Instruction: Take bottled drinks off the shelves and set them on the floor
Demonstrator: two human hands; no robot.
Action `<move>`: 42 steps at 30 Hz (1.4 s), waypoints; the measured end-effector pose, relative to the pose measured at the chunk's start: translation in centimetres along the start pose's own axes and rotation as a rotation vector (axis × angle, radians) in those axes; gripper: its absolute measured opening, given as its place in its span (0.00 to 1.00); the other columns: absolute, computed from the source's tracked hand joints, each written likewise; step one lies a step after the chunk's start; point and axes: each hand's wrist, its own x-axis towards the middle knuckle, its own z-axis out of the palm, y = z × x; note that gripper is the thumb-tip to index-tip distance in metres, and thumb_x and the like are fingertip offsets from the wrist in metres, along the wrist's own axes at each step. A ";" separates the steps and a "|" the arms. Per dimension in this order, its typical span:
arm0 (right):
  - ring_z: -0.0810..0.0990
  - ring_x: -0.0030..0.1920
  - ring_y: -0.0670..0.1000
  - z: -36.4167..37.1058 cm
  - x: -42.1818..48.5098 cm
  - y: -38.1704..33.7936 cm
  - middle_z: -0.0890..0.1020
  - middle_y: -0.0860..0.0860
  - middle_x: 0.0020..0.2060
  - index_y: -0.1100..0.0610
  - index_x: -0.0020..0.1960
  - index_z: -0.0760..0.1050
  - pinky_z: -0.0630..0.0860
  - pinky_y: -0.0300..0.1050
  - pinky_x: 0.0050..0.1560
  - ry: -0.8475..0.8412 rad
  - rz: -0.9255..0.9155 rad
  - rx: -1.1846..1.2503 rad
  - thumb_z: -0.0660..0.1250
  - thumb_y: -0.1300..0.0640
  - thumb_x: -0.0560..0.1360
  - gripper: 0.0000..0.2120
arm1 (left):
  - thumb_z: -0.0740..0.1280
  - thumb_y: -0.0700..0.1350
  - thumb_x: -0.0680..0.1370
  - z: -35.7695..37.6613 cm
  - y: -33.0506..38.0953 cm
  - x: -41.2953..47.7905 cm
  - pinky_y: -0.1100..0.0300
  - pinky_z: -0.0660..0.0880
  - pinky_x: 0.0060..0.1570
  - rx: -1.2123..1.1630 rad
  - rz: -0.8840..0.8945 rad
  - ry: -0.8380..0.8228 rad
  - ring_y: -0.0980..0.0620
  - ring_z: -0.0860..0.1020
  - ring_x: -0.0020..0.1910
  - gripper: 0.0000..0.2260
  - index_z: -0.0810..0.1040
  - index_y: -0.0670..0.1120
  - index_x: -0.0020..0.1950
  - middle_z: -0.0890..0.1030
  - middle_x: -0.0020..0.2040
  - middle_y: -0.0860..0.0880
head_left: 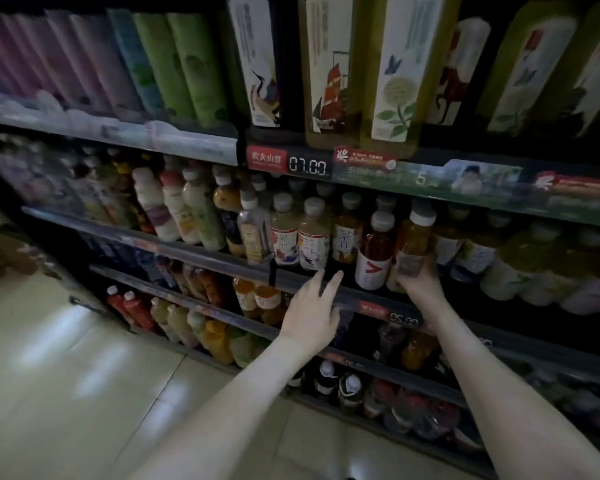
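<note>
Right hand (421,284): is being kept curled round the lower half of an amber bottle (417,233), which is being held upright at the front of the middle shelf; whether its base is being lifted clear cannot be told

Left hand (312,308): is being held open with fingers spread wide and nothing being carried; the fingertips are being laid at the shelf rail (361,297), just below two pale tea bottles (313,239)

Progress: no bottle is being shown on the floor (66,358), down and to the left of the left hand; the task is being judged as barely begun in this view, with one bottle in hand and full rows on every shelf waiting to be taken down

Between the hands: a red bottle (374,252) is being crowded close against the amber one

Right of the right hand: greenish bottles (471,251) are being packed tightly together

Above both hands: tall labelled bottles (395,74) are being displayed over a price tag (307,165)

Below both hands: further rows of small bottles (215,337) are being kept on the lower shelves

In the way: the rail is being judged to call for a lift before any pull outward, and the red neighbour is being put at risk of being knocked
</note>
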 end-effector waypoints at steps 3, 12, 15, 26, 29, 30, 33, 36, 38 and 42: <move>0.81 0.36 0.55 0.5 1.3 0.7 0.80 0.59 0.34 0.64 0.38 0.71 0.77 0.50 0.35 0.081 -0.025 -0.027 0.68 0.63 0.66 0.06 | 0.56 0.47 0.82 0.9 -1.1 2.0 0.50 0.63 0.70 -0.049 0.046 -0.039 0.42 0.54 0.75 0.28 0.47 0.53 0.79 0.49 0.78 0.45; 0.75 0.47 0.30 -1.1 -6.3 -0.6 0.76 0.37 0.50 0.49 0.62 0.66 0.69 0.21 0.44 0.489 -0.051 0.143 0.75 0.60 0.70 0.26 | 0.60 0.47 0.81 3.4 2.4 2.5 0.52 0.70 0.65 -0.314 0.294 -0.016 0.46 0.59 0.74 0.27 0.53 0.53 0.78 0.58 0.77 0.46; 0.78 0.53 0.36 -4.3 -10.9 -0.9 0.80 0.41 0.53 0.49 0.63 0.69 0.73 0.29 0.53 0.485 -0.039 0.201 0.76 0.58 0.69 0.26 | 0.64 0.49 0.79 4.7 6.9 1.8 0.53 0.65 0.69 -0.393 0.386 -0.074 0.47 0.58 0.74 0.32 0.50 0.54 0.78 0.59 0.77 0.46; 0.84 0.47 0.52 -23.9 -35.5 6.6 0.85 0.53 0.45 0.55 0.52 0.77 0.79 0.52 0.51 0.509 0.149 0.380 0.79 0.61 0.57 0.25 | 0.75 0.52 0.68 7.7 29.6 -9.7 0.67 0.75 0.42 -0.604 0.611 -0.750 0.67 0.78 0.39 0.20 0.72 0.58 0.56 0.82 0.46 0.58; 0.84 0.47 0.50 -29.2 -43.0 9.4 0.86 0.50 0.45 0.54 0.53 0.77 0.80 0.47 0.48 0.577 0.164 0.387 0.78 0.59 0.59 0.23 | 0.73 0.55 0.67 9.7 37.4 -15.2 0.64 0.76 0.42 -0.513 0.721 -0.748 0.65 0.78 0.40 0.18 0.72 0.57 0.53 0.82 0.44 0.58; 0.84 0.47 0.49 -30.9 -45.3 10.2 0.86 0.49 0.45 0.53 0.54 0.77 0.79 0.43 0.45 0.605 0.166 0.395 0.78 0.58 0.60 0.23 | 0.72 0.55 0.66 10.5 40.0 -17.1 0.62 0.76 0.43 -0.513 0.735 -0.753 0.62 0.79 0.42 0.18 0.72 0.56 0.53 0.82 0.44 0.57; 0.84 0.46 0.48 -35.9 -50.9 13.3 0.84 0.50 0.47 0.53 0.58 0.73 0.78 0.40 0.41 0.707 0.176 0.477 0.78 0.61 0.66 0.23 | 0.68 0.57 0.63 12.4 47.1 -22.1 0.61 0.75 0.42 -0.457 0.782 -0.730 0.55 0.79 0.42 0.20 0.72 0.55 0.53 0.82 0.43 0.55; 0.84 0.51 0.52 -39.9 -54.7 16.3 0.83 0.54 0.52 0.55 0.65 0.66 0.81 0.49 0.49 0.834 0.204 0.536 0.82 0.50 0.58 0.41 | 0.67 0.58 0.64 13.8 53.7 -25.9 0.57 0.75 0.45 -0.351 0.901 -0.634 0.51 0.80 0.45 0.21 0.71 0.55 0.55 0.82 0.44 0.54; 0.84 0.51 0.56 -42.7 -56.7 18.2 0.82 0.58 0.54 0.60 0.68 0.64 0.81 0.51 0.47 0.911 0.207 0.596 0.82 0.45 0.55 0.48 | 0.69 0.57 0.68 15.0 57.5 -27.6 0.57 0.75 0.46 -0.309 0.984 -0.604 0.52 0.80 0.46 0.20 0.70 0.55 0.56 0.82 0.46 0.54; 0.83 0.51 0.62 -49.5 -60.4 21.5 0.82 0.61 0.51 0.64 0.64 0.67 0.80 0.53 0.42 0.990 0.171 0.669 0.76 0.56 0.63 0.34 | 0.75 0.57 0.68 18.3 64.9 -28.2 0.58 0.77 0.52 -0.496 0.996 -0.891 0.59 0.80 0.49 0.22 0.72 0.54 0.57 0.82 0.50 0.57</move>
